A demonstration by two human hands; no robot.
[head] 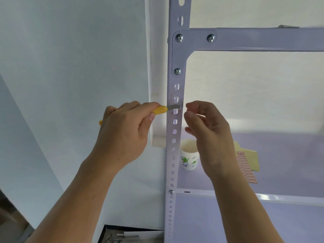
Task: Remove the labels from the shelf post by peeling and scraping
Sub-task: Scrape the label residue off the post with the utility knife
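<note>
1. The left hand (pixel 122 127) grips a yellow-handled scraper (pixel 159 109), fingers curled round the handle. Its blade (pixel 173 106) lies across the shelf post (pixel 173 155), which stands between the two hands.
2. The right hand (pixel 208 134) hovers just right of the post, fingers loosely curled and thumb near forefinger. I cannot tell whether they pinch a scrap.
3. A small reddish label remnant (pixel 180 111) clings to the post just under the blade tip, beside the right fingertips.
4. The step is probably best done with the blade kept shallow and slid under the remnant's edge in short strokes, sparing the paint.
5. The right hand should then peel any lifted corner slowly.
</note>
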